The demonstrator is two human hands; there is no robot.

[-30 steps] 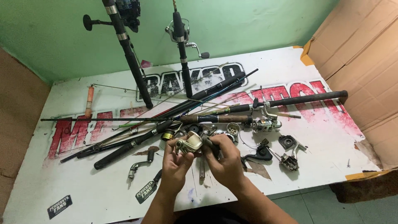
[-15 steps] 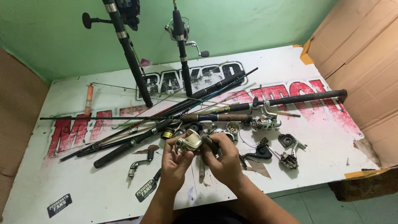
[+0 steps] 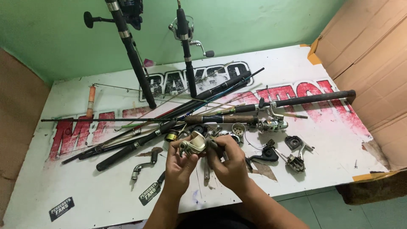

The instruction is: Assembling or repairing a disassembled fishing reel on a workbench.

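Both hands grip reel point(image 3: 193, 145) above table point(image 3: 85, 186): left hand point(image 3: 180, 163) steadies body, right hand point(image 3: 229, 163) pinches side; rods point(image 3: 140, 138) lie beyond.

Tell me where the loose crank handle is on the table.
In the head view, the loose crank handle lies on the white table, just off the left hand, below the dark rod grip and above a black sticker.

Count on the white table point(image 3: 322, 68): 2 hands, left hand point(image 3: 180, 163) and right hand point(image 3: 231, 163), share 1 cream reel body point(image 3: 194, 145). 2 rods stand against the green wall, each with 1 reel. 1 mounted reel point(image 3: 271, 124) lies flat. 2 black stickers. 1 loose crank handle point(image 3: 142, 166).
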